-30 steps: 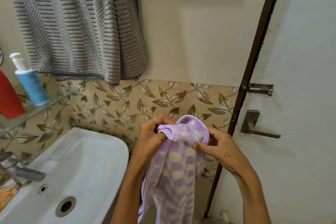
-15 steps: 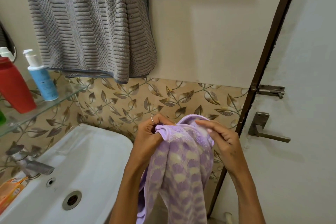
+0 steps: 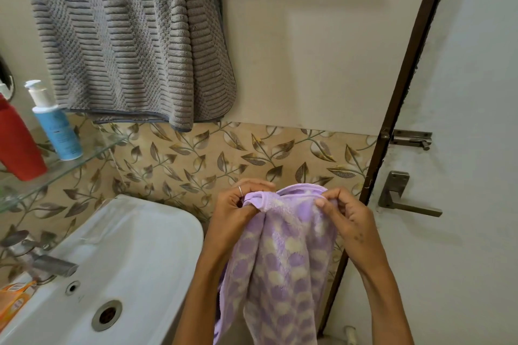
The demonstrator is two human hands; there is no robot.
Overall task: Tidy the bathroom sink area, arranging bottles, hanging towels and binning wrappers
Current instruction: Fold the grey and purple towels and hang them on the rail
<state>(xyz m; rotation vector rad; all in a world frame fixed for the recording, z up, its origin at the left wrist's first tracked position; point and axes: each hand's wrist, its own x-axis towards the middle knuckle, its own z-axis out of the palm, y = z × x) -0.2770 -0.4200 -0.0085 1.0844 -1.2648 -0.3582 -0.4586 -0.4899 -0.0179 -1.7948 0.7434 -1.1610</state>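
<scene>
A lilac towel [image 3: 283, 260] with pale spots hangs down between my arms, to the right of the sink. My left hand [image 3: 235, 213] pinches its top hem on the left and my right hand [image 3: 344, 213] pinches the hem on the right, so the upper edge is stretched between them. A grey ribbed towel [image 3: 126, 36] hangs on the wall above. On the glass shelf [image 3: 92, 157] stand a blue pump bottle [image 3: 56, 126] and a red bottle [image 3: 16, 145]. An orange wrapper [image 3: 12, 302] lies on the sink's left rim.
The white sink [image 3: 140, 246] with a steel tap [image 3: 47, 263] fills the lower left. A white door [image 3: 462, 120] with a lever handle [image 3: 403, 202] and a bolt [image 3: 412, 138] stands close on the right, behind its dark frame [image 3: 403, 92].
My right hand has closed on the towel's top hem and drawn right, spreading the upper edge. The view has shifted slightly right, showing more of the shelf.
</scene>
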